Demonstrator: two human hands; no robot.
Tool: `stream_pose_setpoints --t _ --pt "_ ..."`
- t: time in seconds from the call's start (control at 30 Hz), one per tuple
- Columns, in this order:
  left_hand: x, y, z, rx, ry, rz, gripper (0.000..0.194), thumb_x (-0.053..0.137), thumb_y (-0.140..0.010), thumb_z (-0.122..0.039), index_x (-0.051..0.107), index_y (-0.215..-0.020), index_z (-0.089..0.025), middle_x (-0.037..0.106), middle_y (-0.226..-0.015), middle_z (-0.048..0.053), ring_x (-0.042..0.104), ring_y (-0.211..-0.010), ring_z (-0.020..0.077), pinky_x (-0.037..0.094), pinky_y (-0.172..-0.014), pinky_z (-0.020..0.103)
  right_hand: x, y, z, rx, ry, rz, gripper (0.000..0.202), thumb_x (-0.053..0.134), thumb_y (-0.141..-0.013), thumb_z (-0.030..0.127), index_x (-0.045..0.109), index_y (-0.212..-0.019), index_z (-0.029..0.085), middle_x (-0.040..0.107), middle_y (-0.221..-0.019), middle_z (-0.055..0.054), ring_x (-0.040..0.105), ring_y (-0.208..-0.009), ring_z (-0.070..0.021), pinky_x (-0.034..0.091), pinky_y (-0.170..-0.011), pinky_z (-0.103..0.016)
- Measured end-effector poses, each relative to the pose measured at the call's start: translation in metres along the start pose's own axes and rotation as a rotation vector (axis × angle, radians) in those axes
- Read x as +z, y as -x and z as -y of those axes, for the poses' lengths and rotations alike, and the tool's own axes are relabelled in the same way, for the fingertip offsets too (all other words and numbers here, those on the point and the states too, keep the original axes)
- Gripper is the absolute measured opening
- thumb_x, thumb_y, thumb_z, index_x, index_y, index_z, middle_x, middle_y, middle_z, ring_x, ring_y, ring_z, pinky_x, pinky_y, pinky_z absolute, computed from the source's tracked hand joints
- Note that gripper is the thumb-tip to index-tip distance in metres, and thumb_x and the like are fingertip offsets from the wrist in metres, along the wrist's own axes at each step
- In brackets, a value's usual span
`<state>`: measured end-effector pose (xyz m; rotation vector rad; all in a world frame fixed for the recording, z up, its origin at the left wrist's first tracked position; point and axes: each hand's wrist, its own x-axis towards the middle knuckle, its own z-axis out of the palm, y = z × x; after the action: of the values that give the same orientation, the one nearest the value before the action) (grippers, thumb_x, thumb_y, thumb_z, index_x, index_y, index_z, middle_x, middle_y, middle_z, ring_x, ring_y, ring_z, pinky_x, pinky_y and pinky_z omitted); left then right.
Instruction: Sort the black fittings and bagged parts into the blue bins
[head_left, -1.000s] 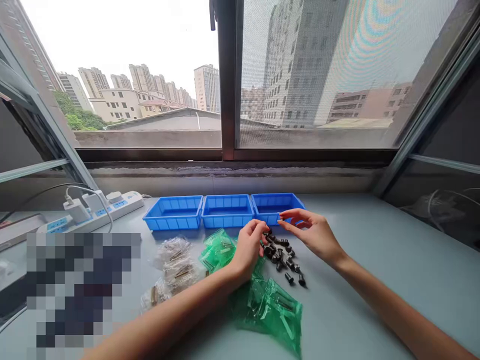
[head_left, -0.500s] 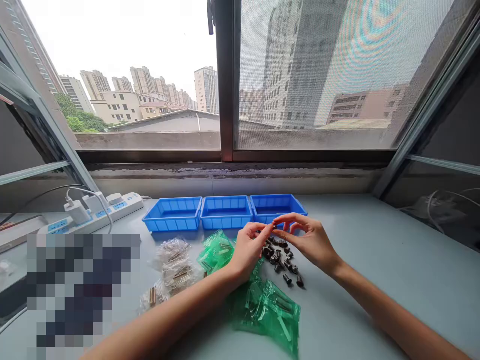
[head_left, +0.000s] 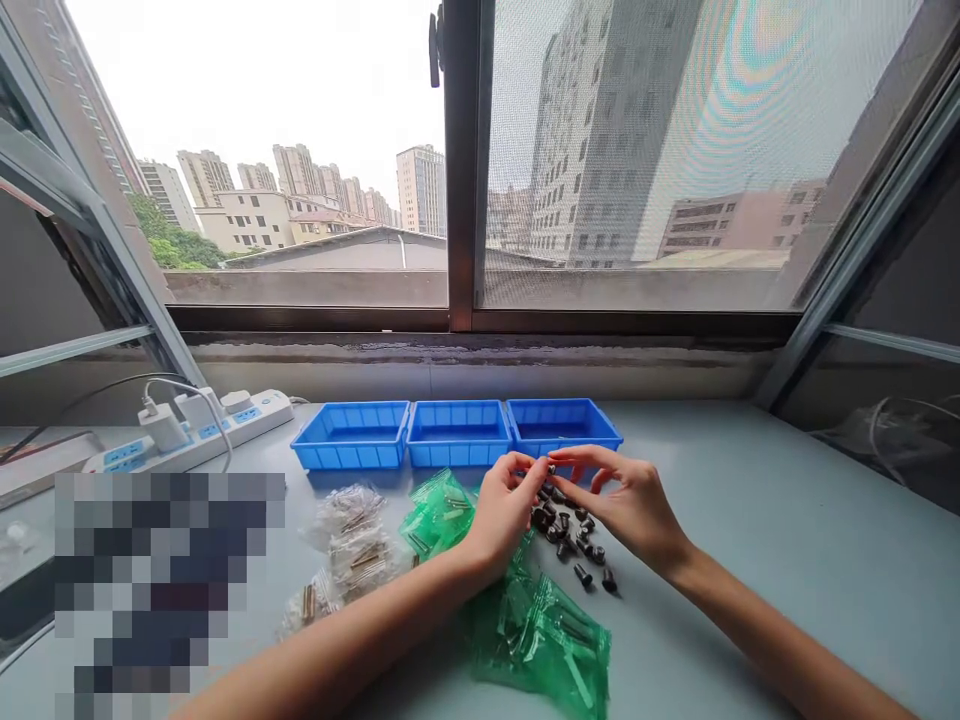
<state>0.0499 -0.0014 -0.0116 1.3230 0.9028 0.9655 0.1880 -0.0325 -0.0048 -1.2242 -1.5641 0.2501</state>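
My left hand point(head_left: 504, 510) and my right hand point(head_left: 626, 500) meet fingertip to fingertip above a pile of dark screws point(head_left: 564, 530). Between their fingertips is one small dark screw point(head_left: 551, 469), mostly covered by the fingers. Both hands are closed in a pinch on it. Green plastic packets point(head_left: 544, 640) lie below my left wrist, and another green packet point(head_left: 439, 515) is left of that hand. Clear bags with brass-coloured pieces point(head_left: 360, 550) lie farther left on the table.
Three blue bins point(head_left: 350, 437) stand in a row behind the hands. A white power strip point(head_left: 199, 430) with plugs and cables is at the back left. Behind the table point(head_left: 787, 540) is a window point(head_left: 461, 200) with metal frames at both sides.
The whole view has shifted slightly, so everything appears a little lower and farther right. Both hands keep their fingertips together, with the small piece between them showing slightly more.
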Motion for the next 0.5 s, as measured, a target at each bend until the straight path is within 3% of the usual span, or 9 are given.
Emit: stream_pose_setpoints --t 0.5 --pt "0.0007 -0.0020 0.0014 0.010 0.055 0.019 0.054 0.059 -0.062 -0.067 0.053 -0.075 -0.016 0.042 -0.051 -0.008 0.033 -0.038 0.0033 0.025 -0.039 0.019 0.0009 -0.0006 0.0005 0.035 -0.054 0.020 0.024 0.062 -0.073 0.036 0.071 -0.090 0.022 0.073 -0.088 -0.005 0.062 -0.058 -0.0152 0.048 -0.045 -0.025"
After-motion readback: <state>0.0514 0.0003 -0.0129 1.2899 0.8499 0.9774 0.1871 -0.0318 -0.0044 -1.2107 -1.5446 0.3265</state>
